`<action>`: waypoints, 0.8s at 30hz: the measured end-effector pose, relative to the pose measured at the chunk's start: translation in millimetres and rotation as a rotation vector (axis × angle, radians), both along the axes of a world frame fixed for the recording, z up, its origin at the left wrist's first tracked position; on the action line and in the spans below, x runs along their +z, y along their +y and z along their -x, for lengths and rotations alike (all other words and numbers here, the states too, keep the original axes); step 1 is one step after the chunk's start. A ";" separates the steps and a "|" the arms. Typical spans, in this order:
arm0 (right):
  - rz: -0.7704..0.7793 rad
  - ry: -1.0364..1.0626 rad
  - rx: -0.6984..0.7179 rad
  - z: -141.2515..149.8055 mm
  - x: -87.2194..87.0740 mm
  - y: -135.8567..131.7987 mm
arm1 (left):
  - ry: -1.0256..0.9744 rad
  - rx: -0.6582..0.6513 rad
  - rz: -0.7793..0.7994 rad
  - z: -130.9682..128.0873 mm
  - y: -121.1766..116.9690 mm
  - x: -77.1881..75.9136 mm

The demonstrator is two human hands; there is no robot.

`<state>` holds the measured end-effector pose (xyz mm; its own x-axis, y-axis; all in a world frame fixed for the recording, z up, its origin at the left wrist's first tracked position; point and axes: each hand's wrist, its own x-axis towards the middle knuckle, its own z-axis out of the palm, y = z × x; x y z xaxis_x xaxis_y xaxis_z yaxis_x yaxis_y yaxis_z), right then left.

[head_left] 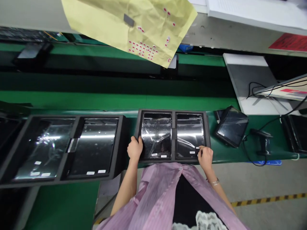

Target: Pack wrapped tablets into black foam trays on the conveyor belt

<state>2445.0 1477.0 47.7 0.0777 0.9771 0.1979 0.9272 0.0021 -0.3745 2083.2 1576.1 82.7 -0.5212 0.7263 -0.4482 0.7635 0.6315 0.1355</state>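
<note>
My left hand [134, 149] gripped the near left corner of the black foam tray [173, 111], lying long axis crosswise on the green conveyor belt [226, 153]. My right fingertips [200, 149] touched the plastic-wrapped panel [190, 135] by a white label [192, 152]; pinch unclear.

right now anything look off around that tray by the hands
The plastic film on the screen by the left hand looks wrinkled and bunched rather than flat, in the black tray. The separate dark screen on the green belt also sits askew, angled unlike the trays.
</note>
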 end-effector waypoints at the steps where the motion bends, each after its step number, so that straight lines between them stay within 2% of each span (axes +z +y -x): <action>1: 0.007 -0.011 -0.003 1.0 -0.4 0.5 | 0.004 0.002 0.002 -1.1 0.2 -0.3; 8: 0.038 -0.105 -0.085 9.3 -2.2 6.0 | 0.012 0.013 0.007 -3.3 0.0 0.0; 13: 0.030 -0.122 -0.023 5.7 -2.1 2.9 | -0.002 0.030 0.011 -4.3 0.3 1.0; 17: -0.004 -0.125 -0.066 -2.7 -0.7 1.5 | -0.010 0.036 0.011 -4.1 0.0 0.6; 24: 0.138 -0.268 0.013 -1.7 11.1 12.4 | -0.008 0.036 0.010 -3.9 0.2 -0.1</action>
<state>2446.7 1489.4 58.8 0.0276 0.9968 0.0749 0.9933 -0.0190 -0.1139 2087.1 1576.3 82.6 -0.5436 0.7023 -0.4597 0.7388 0.6603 0.1352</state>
